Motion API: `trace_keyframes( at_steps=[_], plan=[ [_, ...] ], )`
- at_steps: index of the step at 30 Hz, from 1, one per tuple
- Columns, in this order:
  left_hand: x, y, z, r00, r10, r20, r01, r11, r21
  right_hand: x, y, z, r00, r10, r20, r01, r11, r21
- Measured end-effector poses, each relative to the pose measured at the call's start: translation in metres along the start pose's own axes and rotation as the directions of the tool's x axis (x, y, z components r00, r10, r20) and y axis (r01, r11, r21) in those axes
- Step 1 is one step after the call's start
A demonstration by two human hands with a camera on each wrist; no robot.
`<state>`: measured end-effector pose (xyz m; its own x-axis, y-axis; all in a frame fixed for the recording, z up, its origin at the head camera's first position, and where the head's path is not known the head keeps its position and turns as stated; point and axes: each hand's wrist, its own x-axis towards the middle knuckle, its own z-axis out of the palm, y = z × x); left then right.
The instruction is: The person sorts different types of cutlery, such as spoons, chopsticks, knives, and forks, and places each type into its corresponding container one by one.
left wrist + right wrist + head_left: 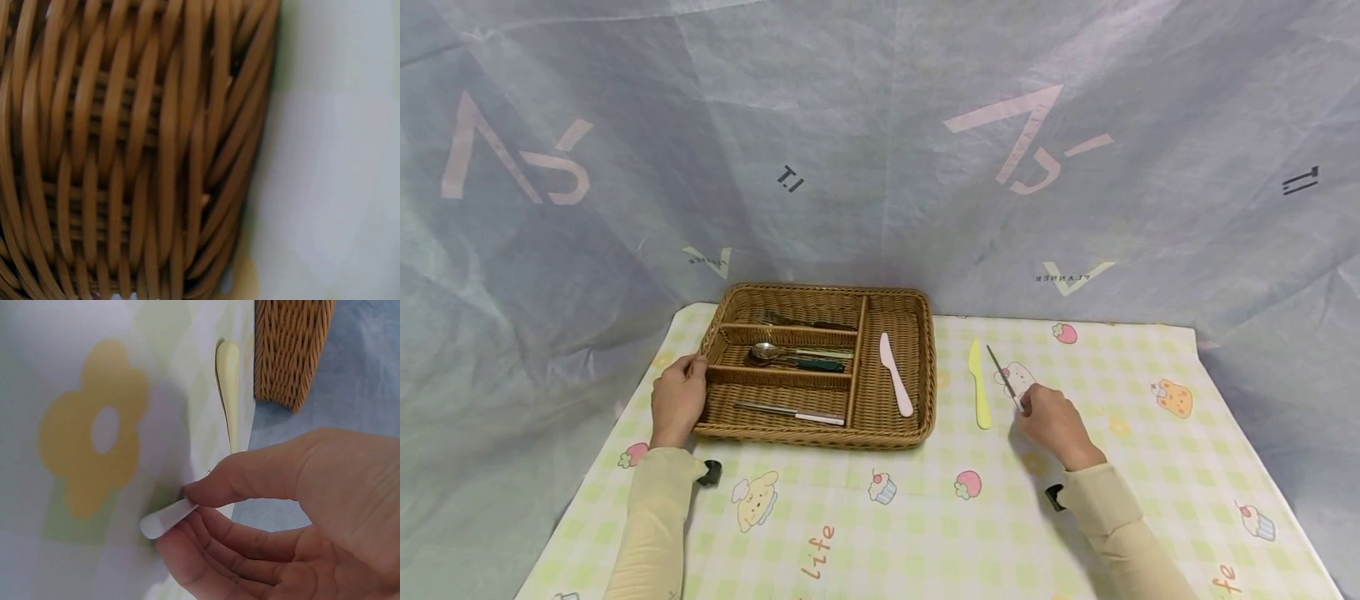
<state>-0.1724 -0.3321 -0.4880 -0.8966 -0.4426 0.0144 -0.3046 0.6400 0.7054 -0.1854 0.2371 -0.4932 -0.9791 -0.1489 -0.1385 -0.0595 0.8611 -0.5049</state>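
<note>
A brown wicker cutlery tray (891,437) lies on the table, and my left hand (677,400) grips its left rim. Only the tray's woven wall (119,125) shows in the left wrist view, without the hand. To the right of the tray, my right hand (1055,423) pinches a slim metal chopstick (1002,375) by its white handle end (165,519) between thumb and fingers, low over the tablecloth. A yellow knife (979,387) lies between the tray and this hand. In the tray's right compartment rests a pink knife (896,375).
The tray's front left compartment holds a similar white-handled chopstick (790,412). Spoons (767,351) lie in the middle compartment, forks (775,318) in the back one. A checked tablecloth (925,533) covers the table, with a grey cloth backdrop (880,167) behind.
</note>
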Motion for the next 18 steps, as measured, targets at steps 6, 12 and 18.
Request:
trace_keyframes(
  at_steps=[6,12,18],
  plan=[
    [0.0009,-0.0010,0.0004,1.000,-0.001,-0.002,0.001,1.000,0.001,0.0003,0.0008,0.0022,1.000,-0.012,-0.028,0.011,1.000,-0.024],
    [0.0017,-0.0010,0.0000,1.000,0.002,-0.007,-0.002,1.000,0.003,0.0006,0.0009,0.0035,1.000,-0.010,-0.025,0.010,1.000,-0.027],
    [0.0024,-0.0022,0.0012,1.000,-0.005,0.004,0.005,1.000,0.008,-0.0011,0.0009,0.0016,0.999,-0.017,-0.030,0.016,0.999,-0.034]
  ],
)
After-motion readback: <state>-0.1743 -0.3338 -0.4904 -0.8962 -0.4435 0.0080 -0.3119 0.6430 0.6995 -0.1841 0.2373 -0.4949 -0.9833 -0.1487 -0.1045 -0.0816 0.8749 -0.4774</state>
